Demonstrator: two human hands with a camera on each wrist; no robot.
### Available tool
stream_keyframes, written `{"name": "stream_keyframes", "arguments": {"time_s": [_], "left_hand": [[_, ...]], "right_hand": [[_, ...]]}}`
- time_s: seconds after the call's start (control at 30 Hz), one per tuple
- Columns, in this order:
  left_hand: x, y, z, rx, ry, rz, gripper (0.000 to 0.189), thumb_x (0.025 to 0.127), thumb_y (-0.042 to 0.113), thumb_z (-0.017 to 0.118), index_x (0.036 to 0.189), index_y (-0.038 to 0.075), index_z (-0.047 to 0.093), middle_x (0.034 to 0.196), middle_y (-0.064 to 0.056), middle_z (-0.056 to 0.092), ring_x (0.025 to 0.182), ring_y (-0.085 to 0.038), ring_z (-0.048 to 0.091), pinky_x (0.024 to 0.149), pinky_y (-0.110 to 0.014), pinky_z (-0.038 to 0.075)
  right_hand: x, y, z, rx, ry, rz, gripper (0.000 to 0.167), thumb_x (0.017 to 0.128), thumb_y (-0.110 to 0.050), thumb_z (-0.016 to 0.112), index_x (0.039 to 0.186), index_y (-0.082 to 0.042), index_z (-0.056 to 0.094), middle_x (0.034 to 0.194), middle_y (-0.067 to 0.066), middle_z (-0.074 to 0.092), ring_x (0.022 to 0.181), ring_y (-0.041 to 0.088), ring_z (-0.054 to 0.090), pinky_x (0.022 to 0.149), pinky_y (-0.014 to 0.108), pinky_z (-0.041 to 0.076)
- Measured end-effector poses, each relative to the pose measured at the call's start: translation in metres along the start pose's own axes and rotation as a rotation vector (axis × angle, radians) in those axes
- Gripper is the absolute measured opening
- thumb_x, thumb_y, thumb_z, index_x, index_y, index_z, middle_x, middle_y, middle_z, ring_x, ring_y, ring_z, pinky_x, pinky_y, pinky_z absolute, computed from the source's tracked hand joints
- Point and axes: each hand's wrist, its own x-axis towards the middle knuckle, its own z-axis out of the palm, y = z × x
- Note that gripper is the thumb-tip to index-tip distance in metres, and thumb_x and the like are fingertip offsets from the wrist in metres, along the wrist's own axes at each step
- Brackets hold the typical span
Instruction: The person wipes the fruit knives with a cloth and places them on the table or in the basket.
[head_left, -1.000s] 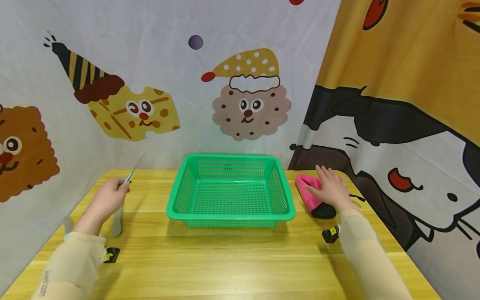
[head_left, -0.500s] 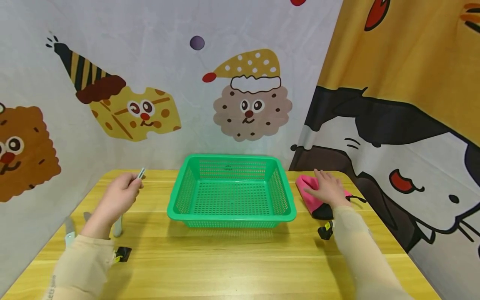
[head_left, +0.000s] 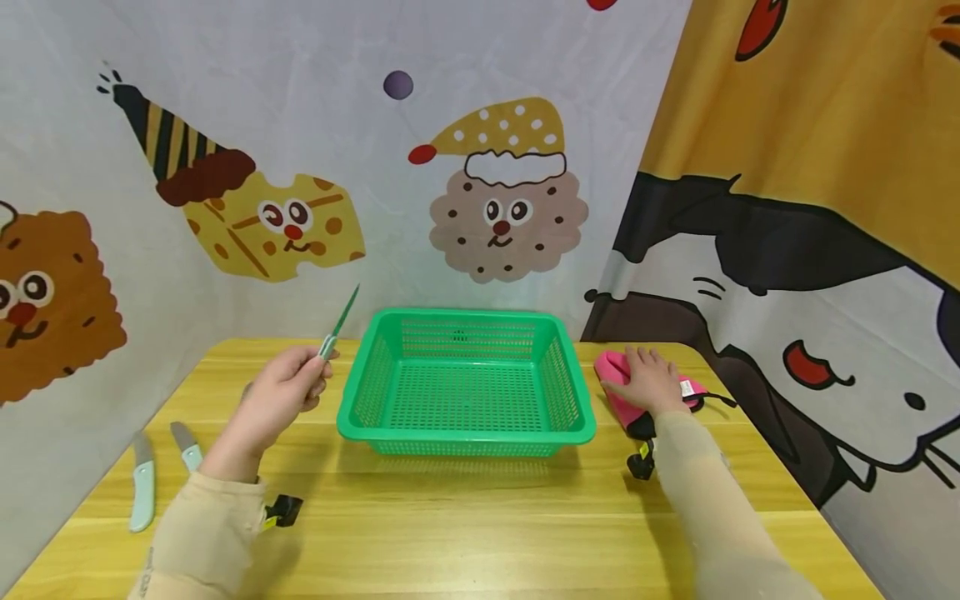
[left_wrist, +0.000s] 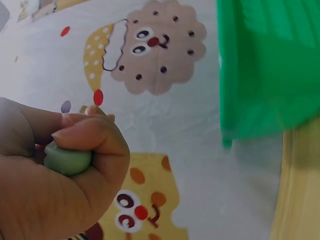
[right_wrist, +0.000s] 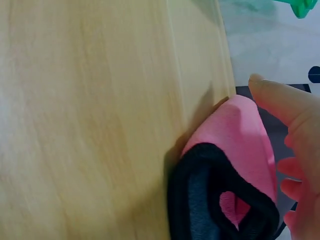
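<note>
My left hand (head_left: pixel 273 404) grips a small knife (head_left: pixel 327 347) with a pale green handle, its thin blade pointing up and away, just left of the green basket's rim. In the left wrist view the round handle end (left_wrist: pixel 68 160) shows inside the curled fingers. My right hand (head_left: pixel 647 382) is spread over a pink cloth item (head_left: pixel 617 402) with a black band, right of the basket. In the right wrist view that pink cloth item (right_wrist: pixel 235 127) shows a black-edged opening, with the thumb and fingers straight beside it.
The green perforated basket (head_left: pixel 465 435) stands mid-table near the back wall. Two knives with pale green handles, one farther left (head_left: pixel 142 492) and one nearer the sleeve (head_left: pixel 191 454), lie on the wooden table (head_left: pixel 465 533). A patterned curtain (head_left: pixel 390 192) hangs behind.
My left hand has moved right toward the basket with the knife, uncovering knives on the table behind it. The right hand has shifted slightly left and lower over the pink cloth item.
</note>
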Motion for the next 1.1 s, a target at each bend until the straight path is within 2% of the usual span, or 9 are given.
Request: {"name": "stream_keyframes", "arguments": {"time_s": [0.13, 0.27, 0.43, 0.77, 0.97, 1.1], "left_hand": [[0.003, -0.003, 0.006, -0.233, -0.068, 0.039, 0.038, 0.11, 0.019, 0.033, 0.122, -0.015, 0.044, 0.086, -0.006, 0.046, 0.064, -0.012, 0.035, 0.054, -0.025, 0.035], [0.006, -0.005, 0.014, -0.356, -0.103, 0.044, 0.038, 0.11, 0.021, 0.032, 0.122, -0.014, 0.043, 0.094, -0.005, 0.047, 0.064, -0.01, 0.036, 0.054, -0.022, 0.035], [0.01, -0.005, 0.025, -0.443, -0.128, 0.027, 0.045, 0.11, 0.024, 0.031, 0.128, -0.017, 0.04, 0.09, -0.005, 0.046, 0.063, -0.008, 0.036, 0.053, -0.018, 0.035], [0.017, -0.006, 0.043, -0.591, -0.198, -0.012, 0.041, 0.11, 0.027, 0.032, 0.128, -0.009, 0.043, 0.09, -0.002, 0.045, 0.062, -0.006, 0.037, 0.051, -0.015, 0.035], [0.017, -0.002, 0.051, -0.639, -0.209, -0.026, 0.038, 0.11, 0.025, 0.032, 0.127, -0.006, 0.046, 0.089, -0.002, 0.045, 0.061, -0.005, 0.038, 0.05, -0.014, 0.034], [0.017, 0.0, 0.056, -0.677, -0.222, -0.021, 0.036, 0.11, 0.024, 0.032, 0.125, -0.004, 0.048, 0.089, -0.002, 0.046, 0.061, -0.005, 0.039, 0.05, -0.014, 0.034]], "right_hand": [[0.003, 0.003, 0.004, -0.003, 0.001, -0.005, 0.092, 0.089, -0.053, 0.065, 0.149, 0.007, 0.03, 0.149, 0.038, 0.028, 0.138, 0.057, 0.016, 0.108, 0.073, 0.006], [0.003, 0.005, 0.007, -0.007, -0.003, 0.0, 0.091, 0.09, -0.053, 0.064, 0.149, 0.007, 0.03, 0.148, 0.038, 0.028, 0.137, 0.057, 0.017, 0.107, 0.074, 0.006], [0.003, 0.002, 0.009, -0.019, -0.014, 0.023, 0.093, 0.089, -0.054, 0.065, 0.15, 0.006, 0.029, 0.149, 0.038, 0.027, 0.138, 0.057, 0.016, 0.107, 0.074, 0.007], [0.003, 0.003, 0.012, -0.001, -0.049, 0.025, 0.09, 0.09, -0.054, 0.064, 0.151, 0.003, 0.03, 0.149, 0.037, 0.027, 0.139, 0.057, 0.016, 0.107, 0.074, 0.006], [0.003, 0.002, 0.014, -0.023, -0.055, 0.022, 0.087, 0.091, -0.05, 0.064, 0.15, 0.004, 0.03, 0.146, 0.037, 0.031, 0.137, 0.056, 0.02, 0.109, 0.071, 0.011], [0.004, 0.002, 0.016, -0.031, -0.045, 0.014, 0.078, 0.093, -0.043, 0.064, 0.149, 0.003, 0.034, 0.141, 0.037, 0.037, 0.131, 0.056, 0.03, 0.11, 0.069, 0.013]]}}
